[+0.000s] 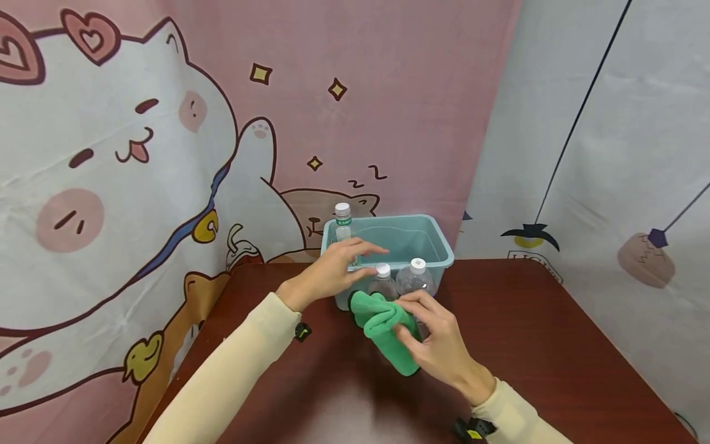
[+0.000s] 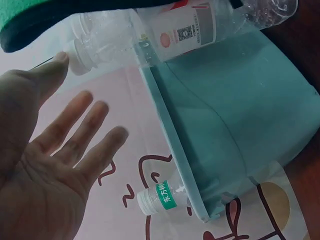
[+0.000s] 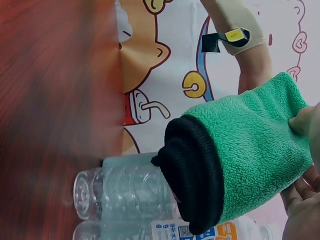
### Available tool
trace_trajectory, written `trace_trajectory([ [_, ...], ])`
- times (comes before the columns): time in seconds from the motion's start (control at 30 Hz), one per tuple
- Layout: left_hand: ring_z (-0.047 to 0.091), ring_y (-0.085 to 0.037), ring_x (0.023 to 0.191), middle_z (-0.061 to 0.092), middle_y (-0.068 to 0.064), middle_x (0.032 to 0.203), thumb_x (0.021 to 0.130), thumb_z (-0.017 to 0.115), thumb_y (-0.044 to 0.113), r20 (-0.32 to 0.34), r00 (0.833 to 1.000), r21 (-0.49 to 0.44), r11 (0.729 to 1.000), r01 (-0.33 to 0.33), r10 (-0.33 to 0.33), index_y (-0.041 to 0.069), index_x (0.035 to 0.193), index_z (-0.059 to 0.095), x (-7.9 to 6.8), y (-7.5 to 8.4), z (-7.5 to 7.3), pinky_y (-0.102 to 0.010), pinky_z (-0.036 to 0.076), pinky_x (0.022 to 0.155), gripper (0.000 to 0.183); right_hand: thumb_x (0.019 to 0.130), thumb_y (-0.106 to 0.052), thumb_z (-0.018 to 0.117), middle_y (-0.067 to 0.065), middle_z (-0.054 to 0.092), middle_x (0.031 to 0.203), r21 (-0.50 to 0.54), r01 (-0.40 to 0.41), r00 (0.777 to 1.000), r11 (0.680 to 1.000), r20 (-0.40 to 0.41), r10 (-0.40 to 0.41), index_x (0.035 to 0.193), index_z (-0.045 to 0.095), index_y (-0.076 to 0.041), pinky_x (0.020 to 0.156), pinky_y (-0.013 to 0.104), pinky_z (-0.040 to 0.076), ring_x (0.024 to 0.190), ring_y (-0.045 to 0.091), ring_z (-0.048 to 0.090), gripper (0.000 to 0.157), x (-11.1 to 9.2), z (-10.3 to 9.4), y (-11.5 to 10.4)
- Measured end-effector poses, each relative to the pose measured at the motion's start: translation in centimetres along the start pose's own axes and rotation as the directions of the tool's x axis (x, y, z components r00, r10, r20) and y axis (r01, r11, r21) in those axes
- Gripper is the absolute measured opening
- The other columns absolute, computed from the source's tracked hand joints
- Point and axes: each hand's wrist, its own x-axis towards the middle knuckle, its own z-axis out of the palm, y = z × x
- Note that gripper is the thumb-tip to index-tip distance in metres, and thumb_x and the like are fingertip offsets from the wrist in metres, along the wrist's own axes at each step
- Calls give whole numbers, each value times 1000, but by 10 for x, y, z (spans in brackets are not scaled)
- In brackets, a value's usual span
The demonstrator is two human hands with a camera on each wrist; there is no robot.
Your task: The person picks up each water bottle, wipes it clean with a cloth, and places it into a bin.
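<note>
My right hand pinches a folded green towel with dark edging, held above the table. In the right wrist view the towel hangs in front of the bottles and partly hides them. My left hand has its fingers extended near the front rim of a light blue bin. Two clear bottles, one with a white cap and the other with a white cap, stand before the bin. The left thumb lies close to a bottle cap; contact is unclear.
Inside the bin at its left end stands a clear bottle with a green label. The bin rests at the back of a dark red-brown table. Behind hangs a printed cartoon cloth.
</note>
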Motion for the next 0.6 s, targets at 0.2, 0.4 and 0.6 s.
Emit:
trace_trajectory([
  [0.2,79,-25,123,84,-6,137,107,87,20,59,998,-64,998,-25,29,17,149,79,11,-3,9,-51,70,103,43,89,11,85,4,78,121,-12,-15,1000,1000,18,15,131,85,-11,79,16,56,99,16,75,47,-4,-7,4],
  [0.4,81,-23,121,86,-6,133,103,90,13,51,997,-94,994,-50,55,10,142,82,13,-5,15,-51,70,106,39,88,9,84,5,79,121,-34,14,1000,999,3,-14,131,84,-9,87,17,57,101,19,76,47,-8,-13,9],
  [0.6,80,-23,113,86,-6,128,103,91,12,14,999,-74,996,-48,49,10,137,84,9,-5,15,-50,70,99,35,86,10,84,4,79,121,-45,13,1000,999,4,-12,131,85,-10,89,16,57,102,17,76,49,-11,-15,14],
])
